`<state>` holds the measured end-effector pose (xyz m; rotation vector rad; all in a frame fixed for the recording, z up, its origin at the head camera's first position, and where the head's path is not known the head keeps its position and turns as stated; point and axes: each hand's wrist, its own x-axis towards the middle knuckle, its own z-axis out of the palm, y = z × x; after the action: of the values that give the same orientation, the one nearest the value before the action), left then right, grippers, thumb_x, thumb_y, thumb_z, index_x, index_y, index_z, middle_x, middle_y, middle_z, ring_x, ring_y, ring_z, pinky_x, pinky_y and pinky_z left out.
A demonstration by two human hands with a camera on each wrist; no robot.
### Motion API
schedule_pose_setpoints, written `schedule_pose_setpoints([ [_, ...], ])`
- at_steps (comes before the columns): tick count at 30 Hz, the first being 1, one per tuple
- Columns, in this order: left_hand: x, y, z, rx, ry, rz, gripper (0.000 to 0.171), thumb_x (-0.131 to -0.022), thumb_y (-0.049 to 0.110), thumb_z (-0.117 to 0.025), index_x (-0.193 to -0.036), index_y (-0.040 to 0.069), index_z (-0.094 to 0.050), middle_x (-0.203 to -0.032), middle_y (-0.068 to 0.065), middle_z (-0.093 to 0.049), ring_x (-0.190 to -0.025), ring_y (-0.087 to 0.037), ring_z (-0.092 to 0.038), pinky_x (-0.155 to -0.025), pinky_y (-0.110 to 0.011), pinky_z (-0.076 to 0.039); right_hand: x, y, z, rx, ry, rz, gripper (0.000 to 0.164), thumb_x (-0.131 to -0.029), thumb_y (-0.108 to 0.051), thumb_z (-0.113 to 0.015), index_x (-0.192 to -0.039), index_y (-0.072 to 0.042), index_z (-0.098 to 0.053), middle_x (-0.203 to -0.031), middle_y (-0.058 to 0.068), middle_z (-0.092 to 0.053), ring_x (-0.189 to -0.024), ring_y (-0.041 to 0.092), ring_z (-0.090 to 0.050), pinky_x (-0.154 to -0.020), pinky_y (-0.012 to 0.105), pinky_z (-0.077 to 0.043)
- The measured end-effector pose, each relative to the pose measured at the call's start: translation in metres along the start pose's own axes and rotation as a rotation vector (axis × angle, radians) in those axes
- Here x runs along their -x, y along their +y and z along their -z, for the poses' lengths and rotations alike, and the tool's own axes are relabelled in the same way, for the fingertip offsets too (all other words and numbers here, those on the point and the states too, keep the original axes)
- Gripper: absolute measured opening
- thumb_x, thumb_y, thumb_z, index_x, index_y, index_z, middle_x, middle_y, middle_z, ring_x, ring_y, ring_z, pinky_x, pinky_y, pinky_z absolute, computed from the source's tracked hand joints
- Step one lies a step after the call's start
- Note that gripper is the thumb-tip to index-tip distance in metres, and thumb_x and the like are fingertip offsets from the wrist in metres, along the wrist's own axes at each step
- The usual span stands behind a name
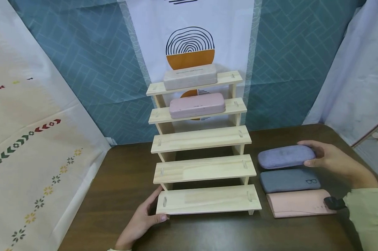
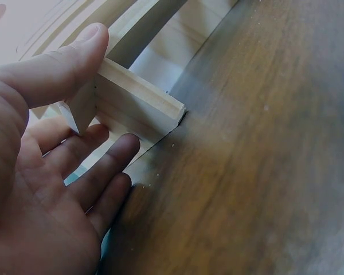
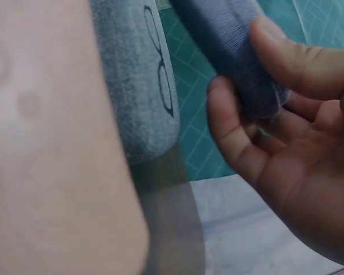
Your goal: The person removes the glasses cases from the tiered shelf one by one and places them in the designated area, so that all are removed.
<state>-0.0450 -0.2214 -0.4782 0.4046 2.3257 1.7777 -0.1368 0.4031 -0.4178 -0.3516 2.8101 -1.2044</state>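
Observation:
A stepped wooden display rack (image 1: 204, 136) stands on the table. My left hand (image 1: 142, 219) holds the left end of its lowest step, thumb at the front corner and fingers along the side; in the left wrist view the thumb (image 2: 83, 54) lies against the wood. At the right, my right hand (image 1: 330, 158) grips the end of a purple-blue glasses case (image 1: 284, 157), pinched between thumb and fingers in the right wrist view. Just in front of it lies a grey-blue glasses case (image 1: 289, 181) with a glasses drawing, then a pink glasses case (image 1: 299, 204).
On the top step sits a whitish glasses case (image 1: 190, 78), and on the step below a mauve-pink glasses case (image 1: 196, 105). The lower steps are bare wood. Patterned cloth (image 1: 286, 69) hangs behind the brown table (image 1: 120, 181) and along both sides.

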Motion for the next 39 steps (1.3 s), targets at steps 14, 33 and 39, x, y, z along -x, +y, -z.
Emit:
schedule_pose_setpoints([
  [14,-0.001,-0.001,-0.002,0.011,-0.008,0.014,0.092,-0.083,0.008,-0.083,-0.159,0.016,-0.033,-0.162,-0.006,-0.03,-0.144,-0.015,-0.029,-0.108,-0.017,-0.025,-0.002,-0.004,-0.007,0.175,-0.097,0.041,0.066,-0.087,-0.007,-0.077,-0.142,0.008,-0.045,-0.131,0.035,-0.053,-0.116,0.046,-0.05,-0.091,0.053,-0.044],
  [33,-0.001,0.002,-0.001,0.016,0.019,0.064,0.094,-0.08,0.008,-0.084,-0.159,0.016,-0.034,-0.161,-0.004,-0.031,-0.145,-0.023,-0.025,-0.107,-0.018,-0.024,-0.027,-0.017,-0.01,0.306,-0.256,0.064,0.05,-0.097,-0.016,-0.065,-0.139,0.007,-0.053,-0.136,0.038,-0.05,-0.125,0.06,-0.043,-0.095,0.072,-0.036],
  [39,0.0,0.002,-0.002,0.015,0.015,0.062,0.094,-0.08,0.009,-0.084,-0.159,0.017,-0.033,-0.161,-0.004,-0.032,-0.145,-0.022,-0.027,-0.107,-0.017,-0.024,-0.025,-0.02,-0.014,0.339,-0.28,0.026,0.05,-0.098,-0.019,-0.064,-0.142,0.002,-0.053,-0.139,0.037,-0.049,-0.127,0.062,-0.039,-0.096,0.074,-0.032],
])
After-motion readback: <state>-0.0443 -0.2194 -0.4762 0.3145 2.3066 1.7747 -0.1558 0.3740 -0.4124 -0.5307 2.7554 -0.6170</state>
